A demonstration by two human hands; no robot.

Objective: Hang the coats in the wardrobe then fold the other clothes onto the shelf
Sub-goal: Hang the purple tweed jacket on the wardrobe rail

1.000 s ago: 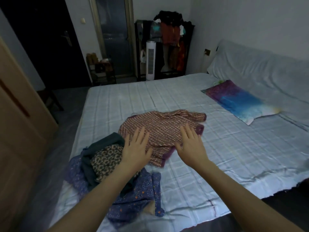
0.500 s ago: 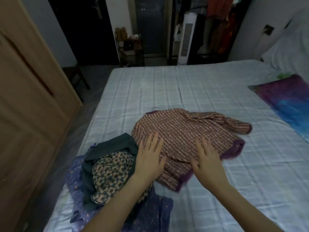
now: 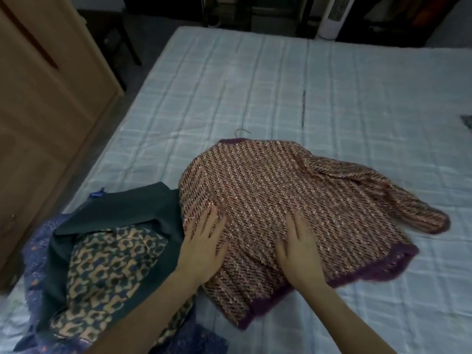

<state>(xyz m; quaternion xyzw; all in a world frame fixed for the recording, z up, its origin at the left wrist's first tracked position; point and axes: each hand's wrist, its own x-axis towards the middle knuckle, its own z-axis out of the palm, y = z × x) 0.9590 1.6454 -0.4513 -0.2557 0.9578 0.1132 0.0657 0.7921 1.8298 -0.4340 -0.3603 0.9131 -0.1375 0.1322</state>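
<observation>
A pink-and-brown tweed jacket with purple trim lies spread flat on the bed, one sleeve stretched to the right. My left hand rests flat on its lower left part, fingers straight. Flat on the jacket's lower middle lies my right hand, about a hand's width from the left one. A thin wire hook pokes out beyond the jacket's far edge. Left of the jacket sits a pile of clothes: a dark green garment, a leopard-patterned one and a blue speckled one.
A wooden wardrobe stands close along the bed's left side. A dark chair and a white tower fan stand on the floor past the foot of the bed. A pillow corner shows at the right edge.
My head has tipped down and closer to the bed. Both hands slid forward and now lie fully on the jacket, nearer together.
</observation>
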